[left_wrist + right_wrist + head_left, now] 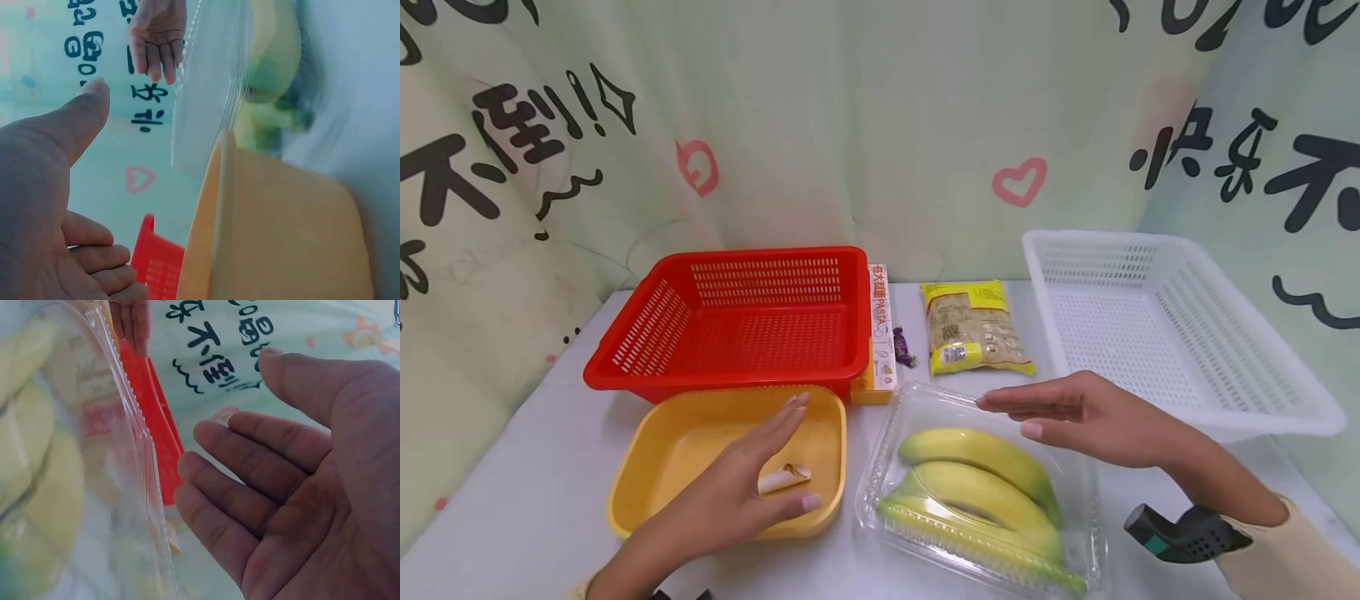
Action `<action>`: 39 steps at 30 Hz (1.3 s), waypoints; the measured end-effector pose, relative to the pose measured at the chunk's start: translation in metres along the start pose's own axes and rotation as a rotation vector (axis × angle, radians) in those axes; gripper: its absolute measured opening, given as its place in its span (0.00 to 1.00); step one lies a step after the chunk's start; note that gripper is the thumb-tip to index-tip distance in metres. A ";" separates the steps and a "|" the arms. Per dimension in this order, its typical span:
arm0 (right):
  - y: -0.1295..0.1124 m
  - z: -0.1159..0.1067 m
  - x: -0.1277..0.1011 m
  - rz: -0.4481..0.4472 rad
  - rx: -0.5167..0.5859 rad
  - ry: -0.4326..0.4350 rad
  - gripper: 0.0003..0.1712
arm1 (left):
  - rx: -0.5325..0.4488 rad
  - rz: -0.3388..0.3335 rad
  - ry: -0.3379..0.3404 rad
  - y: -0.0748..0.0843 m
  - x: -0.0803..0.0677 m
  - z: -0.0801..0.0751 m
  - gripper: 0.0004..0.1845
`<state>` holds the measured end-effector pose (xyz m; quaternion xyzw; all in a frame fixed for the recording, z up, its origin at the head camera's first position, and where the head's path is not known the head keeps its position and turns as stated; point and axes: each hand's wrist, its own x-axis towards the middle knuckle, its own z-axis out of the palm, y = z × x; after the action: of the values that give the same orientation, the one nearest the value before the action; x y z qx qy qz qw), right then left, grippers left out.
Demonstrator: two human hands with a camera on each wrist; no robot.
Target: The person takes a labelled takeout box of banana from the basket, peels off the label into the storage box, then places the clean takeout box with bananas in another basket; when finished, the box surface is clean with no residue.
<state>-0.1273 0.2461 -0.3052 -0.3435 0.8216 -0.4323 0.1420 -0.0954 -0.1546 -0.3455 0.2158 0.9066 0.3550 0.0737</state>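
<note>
My left hand [741,479] hovers over the yellow basin [647,454], fingers extended and thumb apart, holding nothing. Inside that basin lies a small white wrapped item [786,477], partly hidden by the hand. A clear plastic clamshell box [880,467] with several bananas [977,492] in it sits at front centre, its lid down. Above the box's back right corner is my right hand [1093,417], palm facing inward and fingers fairly straight. The right wrist view shows that palm [300,500] bare beside the clear box [134,425].
Behind the basin stands a red basket [760,333], with a pasta box [882,333] at its right side. A purple-wrapped candy [903,347] and a yellow bag [973,329] lie at the back centre. The white basket [1150,333] stands on the right.
</note>
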 end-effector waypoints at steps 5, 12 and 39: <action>0.008 -0.006 -0.026 -0.039 -0.004 0.064 0.24 | -0.076 0.023 -0.024 0.007 0.005 0.009 0.53; 0.022 -0.013 -0.054 -0.027 0.049 0.140 0.25 | -0.152 0.072 -0.048 0.012 0.010 0.021 0.54; 0.064 -0.004 -0.089 0.145 0.035 0.205 0.28 | -0.193 0.144 -0.036 0.032 0.011 0.055 0.53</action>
<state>-0.0934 0.3343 -0.3599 -0.2347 0.8468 -0.4678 0.0944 -0.0782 -0.0950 -0.3642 0.2785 0.8489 0.4411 0.0848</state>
